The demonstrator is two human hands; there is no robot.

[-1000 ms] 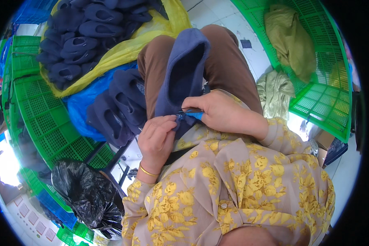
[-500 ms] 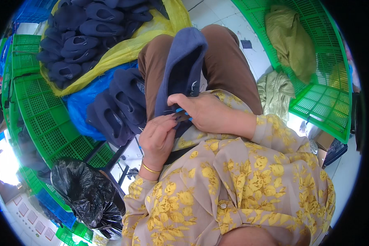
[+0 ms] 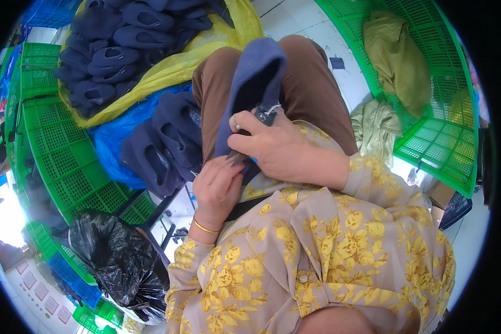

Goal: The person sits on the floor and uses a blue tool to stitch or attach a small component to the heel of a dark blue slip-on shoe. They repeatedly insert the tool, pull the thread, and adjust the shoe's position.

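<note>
A navy felt slipper [image 3: 257, 61] lies across my lap, its toe pointing away and its opening facing up. My left hand [image 3: 216, 186] is closed in a pinch on its near end. My right hand [image 3: 278, 142], with a ring on one finger, curls over the slipper's right edge and opening. Small thread snips [image 3: 237, 158] stick out from under my right hand, their grey pointed blades close to my left fingertips; the handle is mostly hidden. Beside my right fingers, a dark flap with a white mark [image 3: 267, 114] shows at the slipper's edge.
More navy slippers [image 3: 164, 145] lie on a blue plastic bag [image 3: 114, 150] left of my knees. Behind them, a yellow sack [image 3: 206, 55] holds a heap of slippers. Green crates [image 3: 58, 150] flank me; the right one [image 3: 428, 142] holds olive cloth. A black bag [image 3: 114, 253] sits near left.
My right hand has shifted up along the slipper, its fingers now over the opening. The snips' blue parts, visible before, are mostly covered. My left hand keeps its pinch.
</note>
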